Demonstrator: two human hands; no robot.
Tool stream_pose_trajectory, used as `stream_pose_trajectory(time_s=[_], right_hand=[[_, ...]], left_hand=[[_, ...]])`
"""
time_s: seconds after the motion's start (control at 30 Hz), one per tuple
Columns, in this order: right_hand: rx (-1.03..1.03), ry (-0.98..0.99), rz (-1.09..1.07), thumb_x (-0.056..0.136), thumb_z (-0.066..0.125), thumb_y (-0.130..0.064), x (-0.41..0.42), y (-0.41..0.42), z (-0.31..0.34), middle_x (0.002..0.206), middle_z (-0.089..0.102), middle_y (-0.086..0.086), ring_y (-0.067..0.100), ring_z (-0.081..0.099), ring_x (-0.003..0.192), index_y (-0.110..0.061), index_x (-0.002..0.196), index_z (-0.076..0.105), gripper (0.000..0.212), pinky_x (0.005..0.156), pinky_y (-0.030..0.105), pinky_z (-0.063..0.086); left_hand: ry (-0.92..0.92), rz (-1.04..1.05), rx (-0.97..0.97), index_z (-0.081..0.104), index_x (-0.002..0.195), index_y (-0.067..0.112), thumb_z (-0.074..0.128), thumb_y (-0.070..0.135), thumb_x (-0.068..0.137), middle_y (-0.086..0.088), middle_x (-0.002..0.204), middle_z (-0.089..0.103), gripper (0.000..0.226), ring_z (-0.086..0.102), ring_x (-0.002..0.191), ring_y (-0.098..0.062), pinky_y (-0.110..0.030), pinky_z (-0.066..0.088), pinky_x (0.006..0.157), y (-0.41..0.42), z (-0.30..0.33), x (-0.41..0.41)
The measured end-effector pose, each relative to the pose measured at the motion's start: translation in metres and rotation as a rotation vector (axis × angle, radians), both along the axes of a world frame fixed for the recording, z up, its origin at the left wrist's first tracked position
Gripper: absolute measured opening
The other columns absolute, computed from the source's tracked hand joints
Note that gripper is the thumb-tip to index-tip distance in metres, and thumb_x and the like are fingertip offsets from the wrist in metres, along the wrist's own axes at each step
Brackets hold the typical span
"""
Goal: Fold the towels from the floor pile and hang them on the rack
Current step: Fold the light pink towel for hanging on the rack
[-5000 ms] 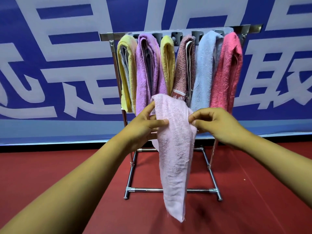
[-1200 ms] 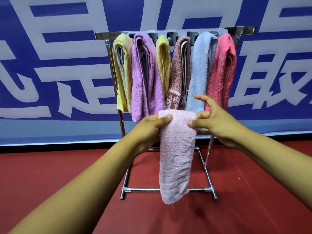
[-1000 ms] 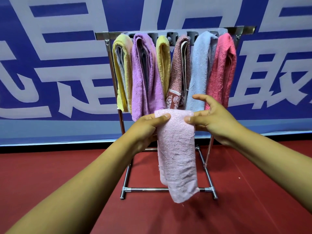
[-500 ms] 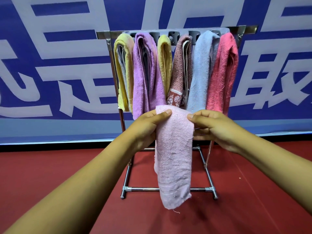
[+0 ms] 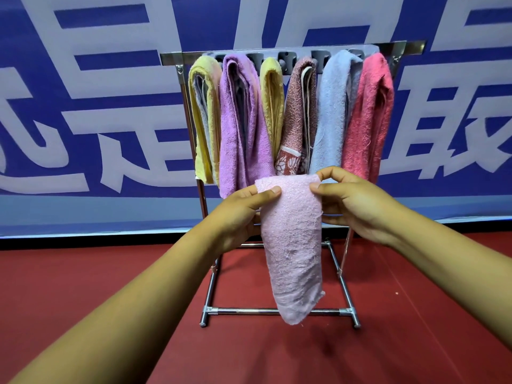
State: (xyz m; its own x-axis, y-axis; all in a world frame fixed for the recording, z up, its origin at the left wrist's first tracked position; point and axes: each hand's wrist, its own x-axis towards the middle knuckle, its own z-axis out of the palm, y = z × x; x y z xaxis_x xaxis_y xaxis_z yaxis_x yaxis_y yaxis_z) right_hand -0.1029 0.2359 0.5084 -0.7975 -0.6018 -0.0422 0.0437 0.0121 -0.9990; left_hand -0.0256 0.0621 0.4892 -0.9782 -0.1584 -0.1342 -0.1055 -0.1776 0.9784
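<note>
Both hands hold a pale pink folded terry towel (image 5: 292, 245) in the air in front of a shiny metal towel rack (image 5: 343, 275). The left hand (image 5: 238, 214) pinches the upper left corner of this towel, with the thumb lying on the front of the cloth. The right hand (image 5: 357, 200) pinches the upper right corner between thumb and curled fingers (image 5: 332, 173). The towel hangs down as a long narrow strip, and its lower end is in front of the bottom bar of the rack, above the dark red floor (image 5: 110, 273).

Six folded towels hang side by side on the top bar of the rack: a yellow towel with grey inside (image 5: 203, 117), a purple towel (image 5: 243, 120), a narrow mustard yellow towel (image 5: 273, 103), a reddish brown towel with a white flower pattern at its end (image 5: 297, 120), a light blue towel (image 5: 332, 106) and a coral pink towel (image 5: 368, 117). They touch one another closely.

Behind the rack stands a blue banner (image 5: 110, 65) with very large white characters. Only parts of them are visible, and I cannot read them for sure. No brand or label is readable on the towels.
</note>
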Motion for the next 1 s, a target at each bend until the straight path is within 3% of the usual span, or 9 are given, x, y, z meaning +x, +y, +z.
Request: stream_pose_trajectory(time_s=[0.07,0.2,0.57,0.67,0.77,0.87,1.0], right_hand=[[0.011,0.007,-0.006,0.089,0.06,-0.014,0.001,0.001,0.0,0.071,0.061,-0.003,0.012,0.054,0.063,-0.023,0.074,0.051,0.02,0.07,0.027,0.043],[-0.015,0.063,-0.089,0.085,0.066,-0.009,0.002,0.002,-0.001,0.046,0.053,-0.011,0.0,0.041,0.036,-0.018,0.072,0.051,0.022,0.041,0.012,0.031],[-0.025,0.019,-0.104,0.093,0.054,-0.007,0.001,0.001,-0.006,0.067,0.051,0.004,0.011,0.045,0.057,-0.017,0.075,0.045,0.023,0.052,0.019,0.039],[-0.011,0.007,-0.014,0.092,0.056,-0.016,0.004,0.004,-0.006,0.069,0.06,-0.003,0.013,0.053,0.061,-0.023,0.082,0.051,0.013,0.064,0.026,0.046],[-0.082,0.013,0.027,0.093,0.045,-0.005,0.003,0.006,0.001,0.079,0.057,0.006,0.018,0.054,0.064,-0.025,0.092,0.054,0.022,0.067,0.028,0.05],[-0.022,0.234,0.055,0.087,0.04,0.012,-0.002,0.009,0.004,0.084,0.056,0.015,0.02,0.053,0.07,-0.024,0.099,0.054,0.04,0.063,0.022,0.051],[0.086,0.527,0.11,0.079,0.053,0.022,-0.01,0.015,0.0,0.082,0.066,0.008,0.008,0.059,0.075,-0.018,0.111,0.058,0.052,0.069,0.013,0.048]], left_hand=[[-0.009,0.002,-0.007,0.059,0.128,0.009,0.057,0.023,0.094,-0.01,0.115,0.065,0.037,0.06,0.096,-0.022,-0.034,0.05,0.083,0.0,-0.002,0.0],[-0.011,0.001,0.001,0.06,0.125,0.01,0.057,0.023,0.093,-0.007,0.109,0.067,0.035,0.061,0.091,-0.018,-0.031,0.049,0.081,0.002,-0.004,-0.002],[0.014,0.02,0.062,0.067,0.102,0.015,0.056,0.019,0.094,0.0,0.087,0.069,0.014,0.061,0.075,-0.013,-0.027,0.049,0.072,0.002,-0.002,-0.006],[0.061,-0.017,0.066,0.063,0.113,0.015,0.054,0.014,0.095,-0.004,0.098,0.07,0.021,0.064,0.085,-0.017,-0.029,0.054,0.075,0.001,0.002,-0.007],[0.081,-0.107,0.019,0.056,0.123,0.022,0.052,0.004,0.094,-0.002,0.105,0.07,0.034,0.068,0.085,-0.013,-0.027,0.058,0.071,0.0,0.007,-0.007],[0.056,-0.168,-0.038,0.053,0.121,0.028,0.046,-0.001,0.097,0.004,0.101,0.07,0.038,0.068,0.08,-0.008,-0.022,0.057,0.066,0.001,0.011,-0.008],[0.07,-0.221,-0.009,0.054,0.126,0.025,0.043,-0.003,0.096,0.001,0.113,0.07,0.043,0.067,0.093,-0.013,-0.028,0.054,0.082,0.0,0.017,-0.013]])
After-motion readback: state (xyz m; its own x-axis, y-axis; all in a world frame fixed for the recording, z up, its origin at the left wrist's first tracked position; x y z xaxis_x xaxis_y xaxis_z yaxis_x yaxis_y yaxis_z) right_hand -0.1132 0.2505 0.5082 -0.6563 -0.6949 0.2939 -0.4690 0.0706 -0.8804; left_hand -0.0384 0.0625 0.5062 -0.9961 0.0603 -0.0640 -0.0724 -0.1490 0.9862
